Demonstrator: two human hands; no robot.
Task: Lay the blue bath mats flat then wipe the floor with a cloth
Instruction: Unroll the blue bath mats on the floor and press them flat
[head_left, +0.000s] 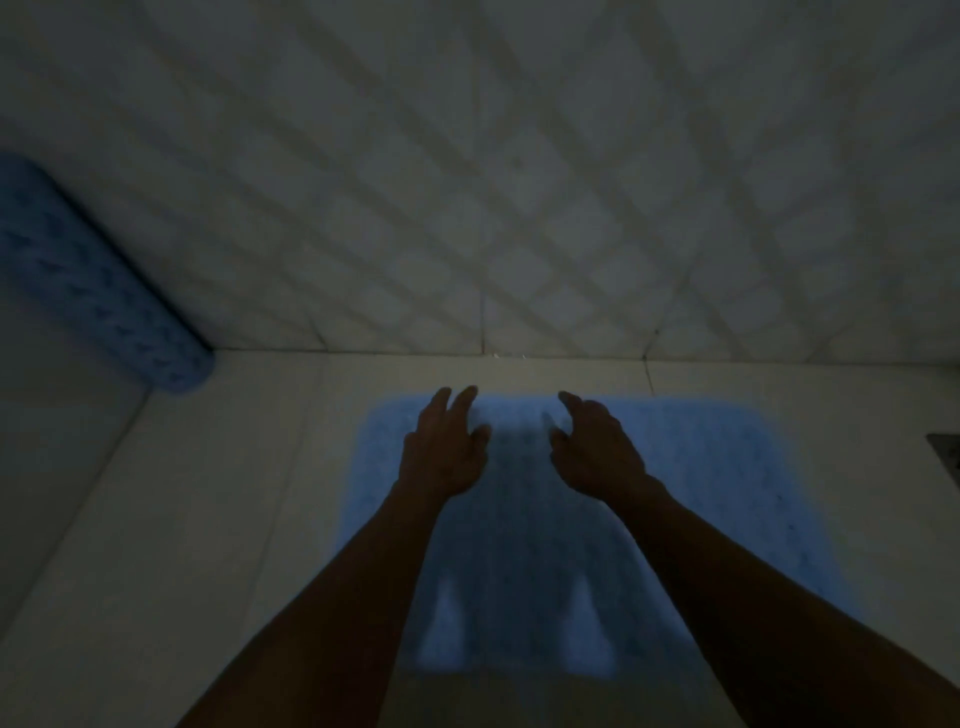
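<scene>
Where mat (727, 493) meets wall (467, 182), both hands empty

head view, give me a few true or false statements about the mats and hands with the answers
1. One blue mat lies spread flat on the floor. True.
2. Both hands grip a cloth. False: the left hand and right hand hold nothing, fingers loosely spread over the flat mat.
3. A rolled blue mat stands at the left, against the tiled wall. True.
4. The rolled mat lies on top of the flat one. False: they are apart, with bare floor between them.
5. The flat mat touches the wall. False: a strip of floor separates them.
</scene>
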